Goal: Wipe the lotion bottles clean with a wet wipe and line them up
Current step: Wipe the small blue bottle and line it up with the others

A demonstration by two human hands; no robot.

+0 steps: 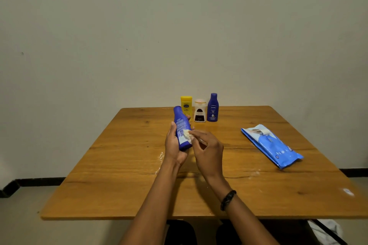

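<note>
I see the left hand point(175, 145) gripping a blue lotion bottle point(180, 125), tilted above the desk point(119, 165). The right hand point(207, 151) pinches a wet wipe point(187, 134) against its label. Behind, 3 stand side by side: yellow bottle point(186, 106), white bottle point(200, 112), tall blue bottle point(212, 108). The wipe pack point(272, 145) lies right.

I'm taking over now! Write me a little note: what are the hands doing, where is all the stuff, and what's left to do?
Left hand grips the held blue bottle, tilted above the table.
Right hand pinches the wet wipe against that bottle's side.
Yellow bottle, white bottle and Nivea bottle stand in a row at the far edge. The wipe pack lies on the right.
Done: three lined up; whether they were wiped cannot be told.
Left: finish wiping the held one and stand it in the row.
</note>
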